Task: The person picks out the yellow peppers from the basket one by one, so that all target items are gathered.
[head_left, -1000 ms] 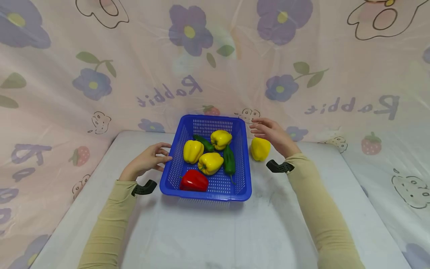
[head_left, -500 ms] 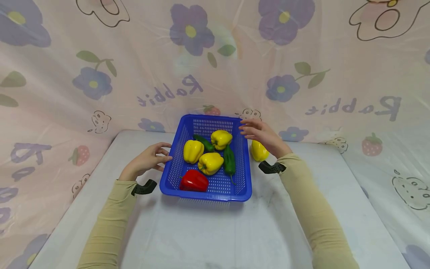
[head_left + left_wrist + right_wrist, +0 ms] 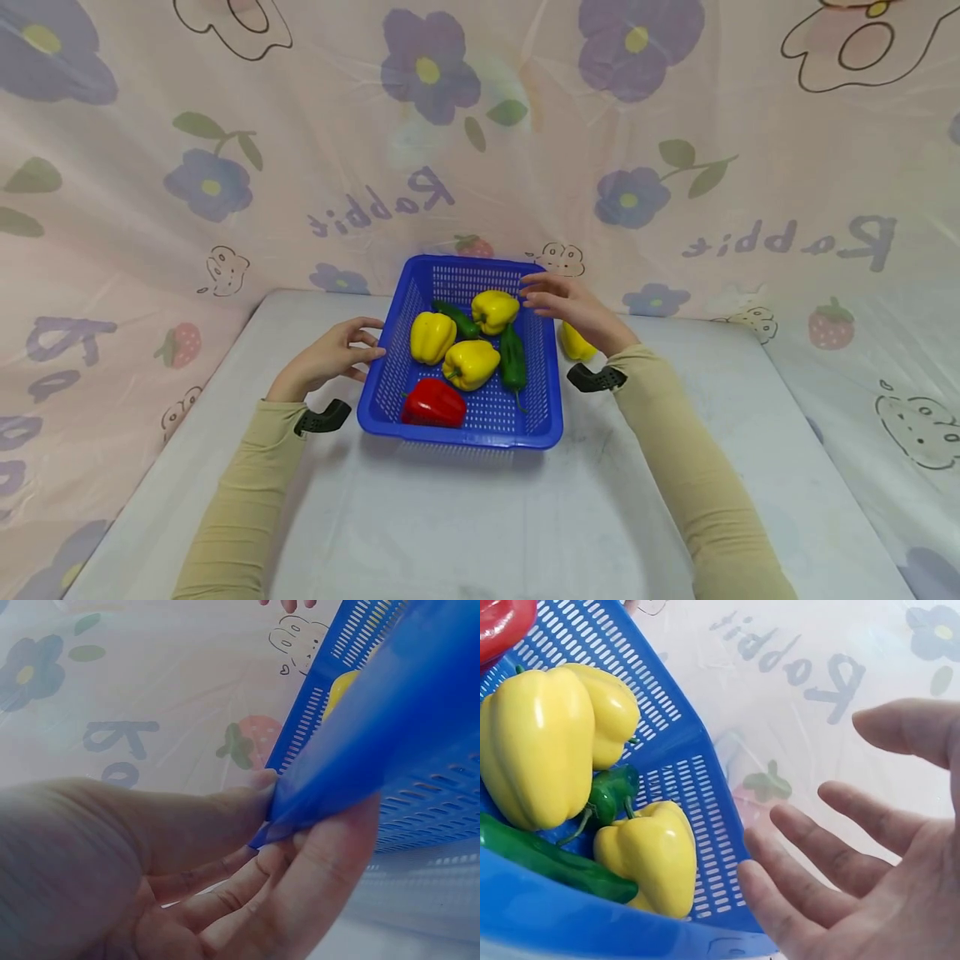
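White, smooth surface (image 3: 465,517), faint dark marks right of centre. Blue plastic basket (image 3: 459,436) sits directly on it, toward the far middle. One yellow bell pepper (image 3: 576,343), partly hidden, lies just right of the basket.

Pale pink sheet (image 3: 525,187) behind, printed with purple flowers (image 3: 427,70), strawberries (image 3: 830,327), mirrored "Rabbit" lettering (image 3: 787,239); white tabletop (image 3: 457,521) below.

From the head, aimed forward and down over the tabletop (image 3: 457,533), taking in the whole perforated basket (image 3: 461,436). From the left wrist, aimed close past the left hand (image 3: 165,855) at the basket's rim (image 3: 322,787). From the right wrist, aimed closely into the basket, sharing yellow bell peppers (image 3: 544,750) with the head view.
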### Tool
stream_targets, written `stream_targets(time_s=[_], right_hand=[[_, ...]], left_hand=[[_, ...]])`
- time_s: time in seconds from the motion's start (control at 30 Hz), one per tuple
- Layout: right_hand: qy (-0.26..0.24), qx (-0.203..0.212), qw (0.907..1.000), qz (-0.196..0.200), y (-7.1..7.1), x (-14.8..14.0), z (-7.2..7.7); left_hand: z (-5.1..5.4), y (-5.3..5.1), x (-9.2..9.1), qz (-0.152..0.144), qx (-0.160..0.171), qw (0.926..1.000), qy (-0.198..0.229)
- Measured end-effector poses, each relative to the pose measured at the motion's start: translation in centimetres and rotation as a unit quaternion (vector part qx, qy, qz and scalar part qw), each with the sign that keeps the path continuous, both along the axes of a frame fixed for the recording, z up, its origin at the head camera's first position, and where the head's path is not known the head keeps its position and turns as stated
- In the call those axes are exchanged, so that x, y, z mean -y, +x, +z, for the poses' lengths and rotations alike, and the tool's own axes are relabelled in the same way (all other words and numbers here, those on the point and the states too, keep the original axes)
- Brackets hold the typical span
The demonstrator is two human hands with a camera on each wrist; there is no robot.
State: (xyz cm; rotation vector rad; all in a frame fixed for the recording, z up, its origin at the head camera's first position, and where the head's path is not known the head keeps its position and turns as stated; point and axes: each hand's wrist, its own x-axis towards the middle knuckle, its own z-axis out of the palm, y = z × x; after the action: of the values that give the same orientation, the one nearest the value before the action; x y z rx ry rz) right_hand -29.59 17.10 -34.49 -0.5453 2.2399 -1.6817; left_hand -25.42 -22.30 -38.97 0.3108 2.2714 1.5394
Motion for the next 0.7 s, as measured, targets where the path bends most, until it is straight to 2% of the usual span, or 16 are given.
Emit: stream_targets(time_s=[0.37, 0.5, 0.7], right_hand=[[0.024, 0.005, 0.9996, 0.016, 0.1, 1.4, -0.6], [0.029, 0.012, 0.9989, 0.034, 0.0, 1.9, -1.0], [0.069, 0.004, 0.9962, 0.052, 0.3, 2.9, -1.1]], left_hand=[[0.2, 0.0, 0.0, -0.002, 0.003, 1.0, 0.003], [0.1, 0.0, 0.0, -0.003, 0.003, 1.0, 0.001], [0.0, 0.1, 0.0, -0.003, 0.001, 1.0, 0.0]])
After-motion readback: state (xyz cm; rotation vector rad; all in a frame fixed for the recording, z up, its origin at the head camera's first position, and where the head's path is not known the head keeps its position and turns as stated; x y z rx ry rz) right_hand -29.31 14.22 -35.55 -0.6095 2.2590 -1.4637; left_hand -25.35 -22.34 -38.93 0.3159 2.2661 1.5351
